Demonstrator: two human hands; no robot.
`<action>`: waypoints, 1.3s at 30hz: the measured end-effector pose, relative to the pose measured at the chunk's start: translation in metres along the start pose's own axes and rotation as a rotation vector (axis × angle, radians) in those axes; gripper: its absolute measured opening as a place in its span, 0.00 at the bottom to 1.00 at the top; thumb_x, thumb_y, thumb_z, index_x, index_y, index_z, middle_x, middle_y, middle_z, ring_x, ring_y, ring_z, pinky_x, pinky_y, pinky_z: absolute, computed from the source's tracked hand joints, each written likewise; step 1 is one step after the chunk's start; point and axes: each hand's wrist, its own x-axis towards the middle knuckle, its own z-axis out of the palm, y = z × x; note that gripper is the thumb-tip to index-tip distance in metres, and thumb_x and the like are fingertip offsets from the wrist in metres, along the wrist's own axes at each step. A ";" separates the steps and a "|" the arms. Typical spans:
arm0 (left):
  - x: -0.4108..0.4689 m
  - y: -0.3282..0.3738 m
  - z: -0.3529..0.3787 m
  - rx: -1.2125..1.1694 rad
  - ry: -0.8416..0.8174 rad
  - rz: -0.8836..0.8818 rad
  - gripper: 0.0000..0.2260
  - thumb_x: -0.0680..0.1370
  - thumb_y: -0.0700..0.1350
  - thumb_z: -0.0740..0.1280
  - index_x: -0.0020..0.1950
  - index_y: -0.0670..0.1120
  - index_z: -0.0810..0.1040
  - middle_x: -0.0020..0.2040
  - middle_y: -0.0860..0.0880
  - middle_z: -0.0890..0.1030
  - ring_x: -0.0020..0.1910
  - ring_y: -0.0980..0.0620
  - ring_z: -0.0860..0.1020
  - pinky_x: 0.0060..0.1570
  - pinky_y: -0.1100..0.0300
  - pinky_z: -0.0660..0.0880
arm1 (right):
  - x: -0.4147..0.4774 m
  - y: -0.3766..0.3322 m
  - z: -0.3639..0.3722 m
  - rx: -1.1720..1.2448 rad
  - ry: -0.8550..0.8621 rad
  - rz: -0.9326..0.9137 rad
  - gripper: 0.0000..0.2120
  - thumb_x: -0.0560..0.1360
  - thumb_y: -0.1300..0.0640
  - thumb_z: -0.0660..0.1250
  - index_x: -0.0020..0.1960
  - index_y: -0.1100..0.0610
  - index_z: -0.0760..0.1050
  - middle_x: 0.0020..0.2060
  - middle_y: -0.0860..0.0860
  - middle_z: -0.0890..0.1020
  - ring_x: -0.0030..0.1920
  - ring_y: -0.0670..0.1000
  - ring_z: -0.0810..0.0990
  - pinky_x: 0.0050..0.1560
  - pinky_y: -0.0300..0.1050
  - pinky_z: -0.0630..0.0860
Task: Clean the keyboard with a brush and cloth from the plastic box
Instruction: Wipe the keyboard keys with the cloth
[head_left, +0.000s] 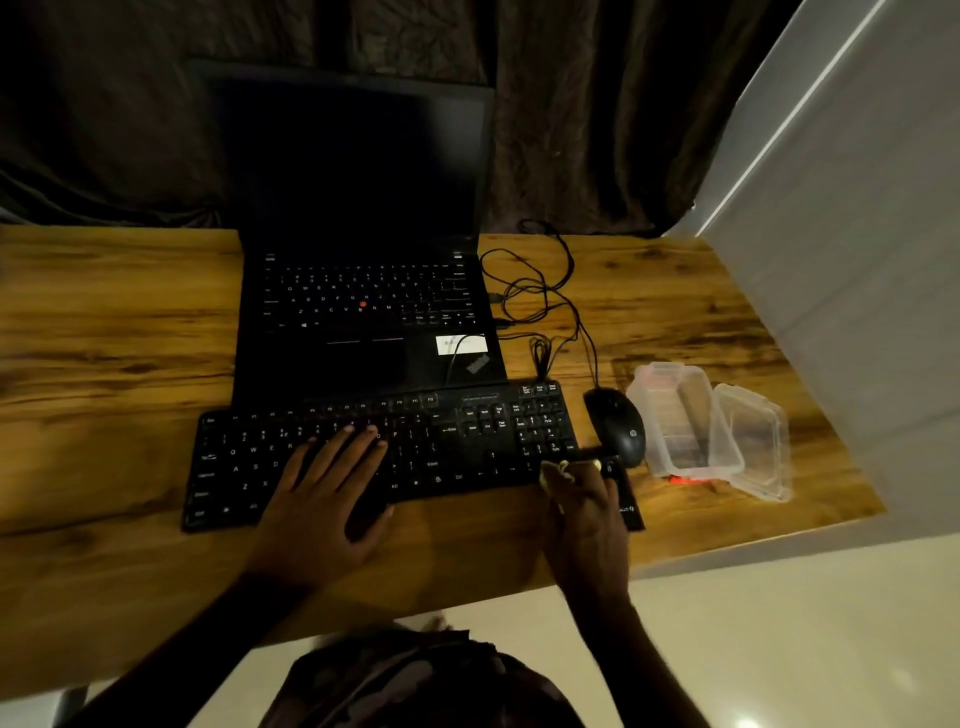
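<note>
Left hand (322, 483) flat, fingers spread on the flat black plastic keyboard (467, 441), probably pinning it against sliding. Right hand (587, 514) curled round a black-handled brush (629, 509) at the keyboard's end. Pale bit at its fingertips: bristles or cloth, can't tell. Clear plastic box (655, 441) open, right of that hand.

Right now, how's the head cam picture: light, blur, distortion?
Head view: dim warm light, laptop screen nearly black; the right hand and the brush it grips are motion-blurred; left hand on the keyboard sharper; wide-angle lens bows the table edges; glare spot on the floor.
</note>
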 end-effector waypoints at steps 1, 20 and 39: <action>-0.001 0.001 0.000 0.000 -0.001 -0.002 0.34 0.77 0.66 0.54 0.78 0.48 0.64 0.79 0.49 0.62 0.78 0.48 0.59 0.75 0.42 0.52 | 0.002 0.006 -0.003 -0.001 0.014 0.035 0.21 0.72 0.65 0.72 0.61 0.52 0.74 0.60 0.56 0.75 0.54 0.62 0.76 0.38 0.53 0.82; 0.001 -0.001 0.001 -0.028 0.003 0.003 0.34 0.77 0.67 0.55 0.78 0.49 0.63 0.79 0.50 0.61 0.78 0.48 0.59 0.75 0.43 0.52 | 0.007 0.023 -0.007 -0.060 0.011 0.044 0.22 0.70 0.67 0.72 0.62 0.55 0.77 0.65 0.58 0.75 0.62 0.66 0.75 0.43 0.56 0.83; 0.001 -0.003 0.003 -0.026 -0.011 0.000 0.34 0.77 0.67 0.54 0.78 0.49 0.64 0.79 0.50 0.61 0.78 0.48 0.59 0.74 0.39 0.56 | 0.013 0.009 -0.003 0.006 0.022 0.031 0.16 0.73 0.64 0.70 0.59 0.54 0.78 0.58 0.58 0.79 0.56 0.61 0.78 0.43 0.47 0.81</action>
